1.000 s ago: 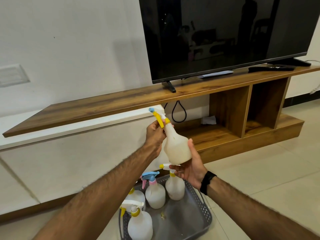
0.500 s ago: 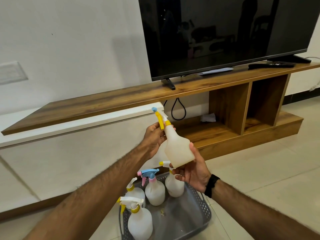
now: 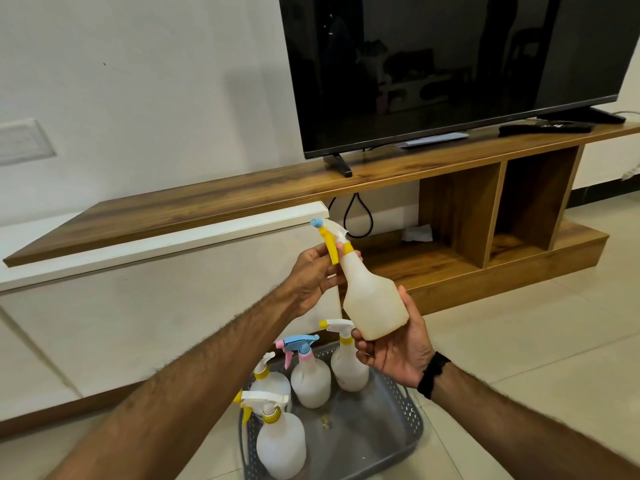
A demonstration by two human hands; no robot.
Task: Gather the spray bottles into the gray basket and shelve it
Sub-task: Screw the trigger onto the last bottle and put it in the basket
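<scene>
Above the gray basket [image 3: 408,420], both hands' fingers [image 3: 322,268] clamp one spray bottle [image 3: 375,303], neck and base.

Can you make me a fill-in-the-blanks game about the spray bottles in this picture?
1. The gray basket holds ____ spray bottles.
2. The held bottle has a ____ trigger.
3. The right hand grips that bottle's ____.
4. The basket sits on the ____.

Answers: four; yellow; base; floor
</scene>
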